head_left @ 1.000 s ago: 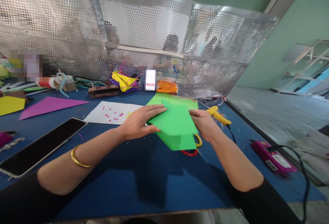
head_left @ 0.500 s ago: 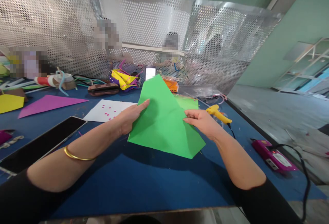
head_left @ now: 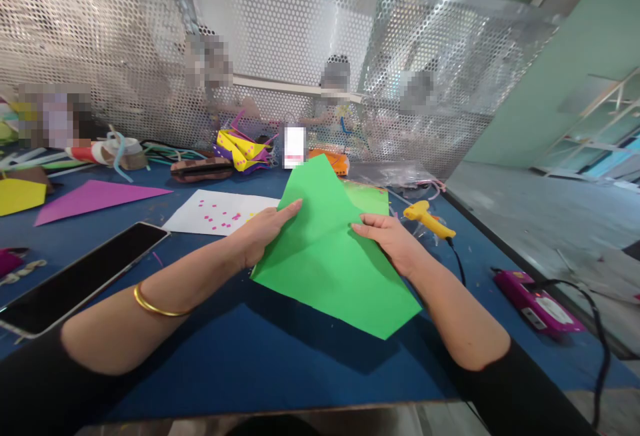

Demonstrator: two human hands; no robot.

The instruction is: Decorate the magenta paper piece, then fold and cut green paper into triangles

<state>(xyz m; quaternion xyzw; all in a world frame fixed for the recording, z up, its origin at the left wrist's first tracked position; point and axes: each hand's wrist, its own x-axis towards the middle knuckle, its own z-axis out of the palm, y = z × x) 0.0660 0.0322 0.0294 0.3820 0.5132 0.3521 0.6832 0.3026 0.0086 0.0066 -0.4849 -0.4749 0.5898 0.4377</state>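
Hands hold the green paper (head_left: 330, 256) up off the blue table (head_left: 240, 356). The left hand (head_left: 263, 233) pinches its edge at 9 o'clock, and the right hand (head_left: 393, 239) pinches at 3 o'clock. A yellow glue gun (head_left: 427, 218) lies near the right hand.

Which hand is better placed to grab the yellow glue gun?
Probably the right hand: the yellow glue gun lies just beside it. The left hand holds the green paper's far edge.
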